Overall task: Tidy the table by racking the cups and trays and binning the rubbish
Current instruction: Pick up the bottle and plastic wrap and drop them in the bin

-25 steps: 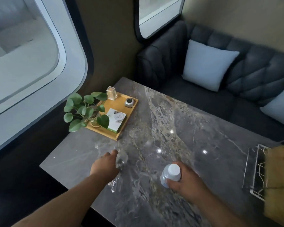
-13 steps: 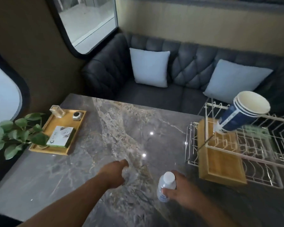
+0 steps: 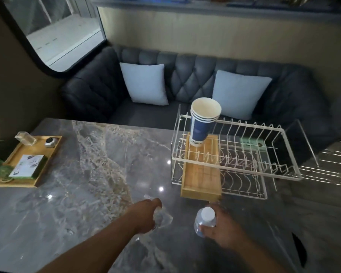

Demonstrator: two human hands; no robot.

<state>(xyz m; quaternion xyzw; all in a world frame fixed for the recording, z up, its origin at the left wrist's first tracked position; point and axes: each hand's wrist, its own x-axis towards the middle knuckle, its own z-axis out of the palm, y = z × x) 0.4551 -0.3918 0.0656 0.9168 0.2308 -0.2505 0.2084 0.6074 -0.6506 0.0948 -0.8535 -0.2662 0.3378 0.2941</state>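
low in the frame, just right of centre, my right hand (image 3: pixel 222 231) is wrapped around a small clear bottle (image 3: pixel 204 219) with a white cap, fingers curled tight on its body. to its left, my left hand (image 3: pixel 144 215) is closed on a crumpled piece of clear plastic wrap (image 3: pixel 162 216), which bunches out past the knuckles just over the marble table (image 3: pixel 77 203). just above the bottle, at centre right, a white wire dish rack (image 3: pixel 244 166) sits on the table with a wooden tray (image 3: pixel 202 174) lying in its left end. a stack of blue paper cups (image 3: pixel 203 121) stands tilted at the rack's upper left corner, mouths up. at the left edge of the frame, well apart from my hands, a second wooden tray (image 3: pixel 37 174) holds a green-edged booklet (image 3: pixel 28 166), a clear block and a small round thing i can't make out.
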